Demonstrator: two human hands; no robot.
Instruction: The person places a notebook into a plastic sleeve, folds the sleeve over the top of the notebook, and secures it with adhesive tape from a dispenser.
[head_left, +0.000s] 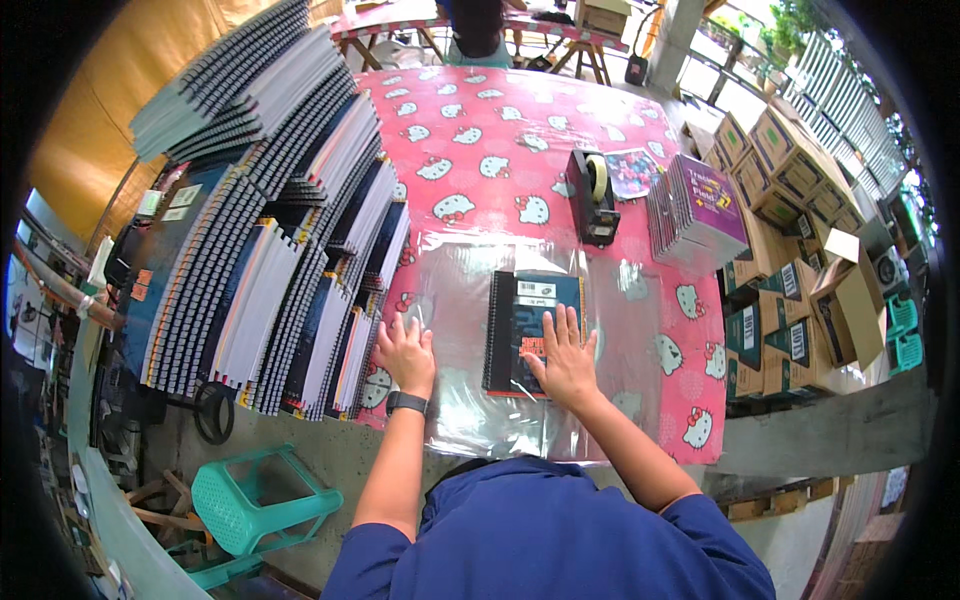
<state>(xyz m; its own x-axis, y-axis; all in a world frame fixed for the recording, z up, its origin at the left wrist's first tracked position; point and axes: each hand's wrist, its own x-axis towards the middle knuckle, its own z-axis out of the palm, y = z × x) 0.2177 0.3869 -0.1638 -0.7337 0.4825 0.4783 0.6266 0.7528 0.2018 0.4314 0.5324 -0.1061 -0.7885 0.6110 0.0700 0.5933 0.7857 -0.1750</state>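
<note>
A dark blue spiral-bound notebook (507, 340) lies face up on a sheet of clear plastic (470, 415), which is spread over the pink table. My right hand (568, 362) rests flat on the notebook's right part, fingers stretched toward its top. Left of the notebook, my left hand (407, 355) lies flat with fingers spread, touching the plastic near its left edge. A dark band circles my left wrist. Neither hand grips anything.
Tall stacks of spiral-bound notebooks (270, 260) rise along the left. A black tape dispenser (597, 215) and a pile of purple-covered books (700, 215) stand at the table's right side. Cardboard boxes (780, 330) fill the far right. A green plastic stool (265, 500) is at lower left.
</note>
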